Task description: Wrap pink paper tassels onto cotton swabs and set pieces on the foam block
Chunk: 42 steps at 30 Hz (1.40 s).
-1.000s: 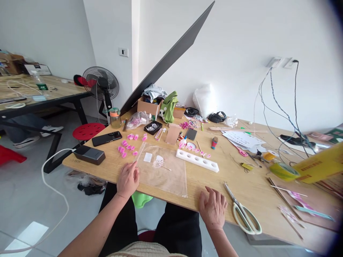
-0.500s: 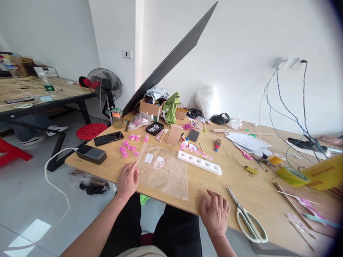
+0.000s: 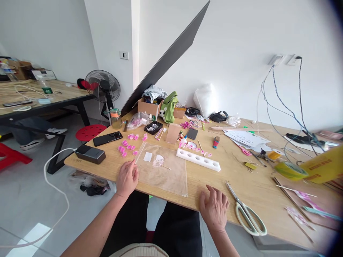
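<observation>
Head view: the left hand [image 3: 128, 178] is lying palm-down near the front edge of the tabletop [image 3: 230, 167]. Its fingers [image 3: 132, 167] are loosely spread and gripping nothing, with the tips touching the left edge of a clear plastic zip bag [image 3: 171, 176]. The bag is lying flat in front of the person, between the two hands. Inside it a white label and a small pale piece on a thin stick are showing through.

The right hand [image 3: 214, 207] is resting open and empty on the tabletop edge, apart from the bag's right corner and just beside a pair of pale-handled scissors [image 3: 248, 214].

The bag is looking very light, limp and slick. It would likely slide under a flat palm and sag if lifted by one corner, so a pinch along the sealed left edge or at two corners seems the surest hold.

Pink petal-like pieces [image 3: 127, 147] are lying scattered beyond the left hand. A white foam block with holes [image 3: 198, 159] is sitting just past the bag's far right corner.
</observation>
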Motion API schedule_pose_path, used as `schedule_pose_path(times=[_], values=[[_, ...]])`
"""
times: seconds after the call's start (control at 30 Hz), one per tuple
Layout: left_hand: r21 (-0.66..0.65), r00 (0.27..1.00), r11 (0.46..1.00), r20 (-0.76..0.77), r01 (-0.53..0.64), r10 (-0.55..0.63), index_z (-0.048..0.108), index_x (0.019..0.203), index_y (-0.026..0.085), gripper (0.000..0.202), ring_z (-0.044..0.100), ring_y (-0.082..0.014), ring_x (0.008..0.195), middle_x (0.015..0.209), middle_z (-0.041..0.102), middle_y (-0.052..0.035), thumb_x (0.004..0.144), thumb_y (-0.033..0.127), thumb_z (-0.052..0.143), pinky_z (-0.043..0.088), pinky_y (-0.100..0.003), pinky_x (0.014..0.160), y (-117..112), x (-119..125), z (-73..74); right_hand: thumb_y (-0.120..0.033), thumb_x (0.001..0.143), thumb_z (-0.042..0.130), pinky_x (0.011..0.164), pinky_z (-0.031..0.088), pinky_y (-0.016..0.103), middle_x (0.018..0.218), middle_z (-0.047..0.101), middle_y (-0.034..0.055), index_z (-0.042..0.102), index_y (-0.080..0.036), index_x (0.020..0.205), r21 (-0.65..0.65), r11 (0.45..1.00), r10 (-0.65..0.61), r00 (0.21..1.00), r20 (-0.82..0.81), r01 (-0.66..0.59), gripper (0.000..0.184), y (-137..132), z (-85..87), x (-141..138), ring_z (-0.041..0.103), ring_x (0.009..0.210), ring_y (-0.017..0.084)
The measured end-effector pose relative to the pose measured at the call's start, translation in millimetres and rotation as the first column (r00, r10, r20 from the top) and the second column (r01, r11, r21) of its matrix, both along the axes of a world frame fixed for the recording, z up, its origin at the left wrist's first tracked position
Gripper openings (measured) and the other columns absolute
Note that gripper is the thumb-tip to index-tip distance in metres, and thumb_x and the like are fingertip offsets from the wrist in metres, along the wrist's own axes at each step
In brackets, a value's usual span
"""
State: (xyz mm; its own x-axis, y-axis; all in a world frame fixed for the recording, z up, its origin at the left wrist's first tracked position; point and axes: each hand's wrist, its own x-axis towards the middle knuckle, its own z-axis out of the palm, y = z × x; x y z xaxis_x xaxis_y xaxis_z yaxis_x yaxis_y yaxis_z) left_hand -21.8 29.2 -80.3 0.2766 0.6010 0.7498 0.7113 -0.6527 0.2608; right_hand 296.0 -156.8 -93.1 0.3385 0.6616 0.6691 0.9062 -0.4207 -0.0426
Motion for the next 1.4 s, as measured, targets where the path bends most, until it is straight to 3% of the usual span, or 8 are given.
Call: schedule_pose_path(times=[1.4], values=[[-0.053,1.000,0.998,0.018,-0.014,0.015,0.040,0.140,0.018,0.052,0.054,-0.0338,0.119,0.106,0.070,-0.0102,0.090,0.017,0.054,0.050,-0.051,0.093,-1.7,1.0,-1.5,-0.041,0.092,0.036,0.082,0.040,0.044,0.092,0.063,0.0138,0.060,-0.015,0.104,0.041,0.999,0.034,0.999,0.043,-0.035,0.037,0.1,2.1,1.5,0.052,0.092,0.033]])
